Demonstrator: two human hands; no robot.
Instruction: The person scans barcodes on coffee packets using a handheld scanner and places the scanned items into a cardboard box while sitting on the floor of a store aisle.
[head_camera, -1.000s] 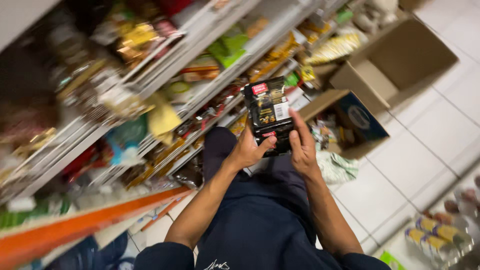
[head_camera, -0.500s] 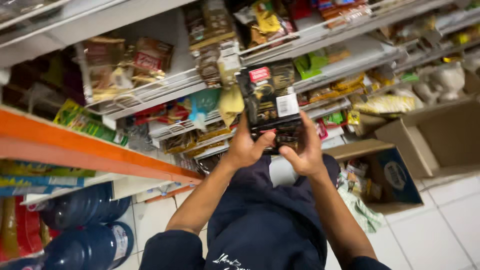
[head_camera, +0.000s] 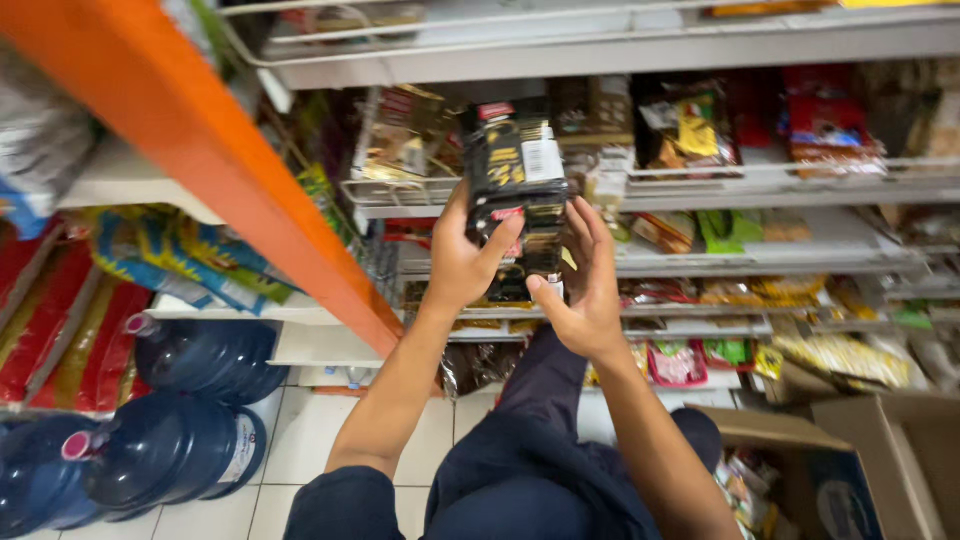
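Left hand (head_camera: 462, 262) and right hand (head_camera: 585, 285) both closed around a stack of black snack packets (head_camera: 517, 195), raised before a wire-fronted shelf (head_camera: 700, 185) just beyond the fingers. Blue water jugs (head_camera: 170, 440) well below left; open cardboard box (head_camera: 800, 470) below right.

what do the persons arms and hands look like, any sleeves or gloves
Both arms are bare from the upper arm down, with short dark navy sleeves ending above the elbows. The left hand and right hand wear no gloves; no rings, watch or bands show on the fingers or wrists. The trousers look the same dark navy.
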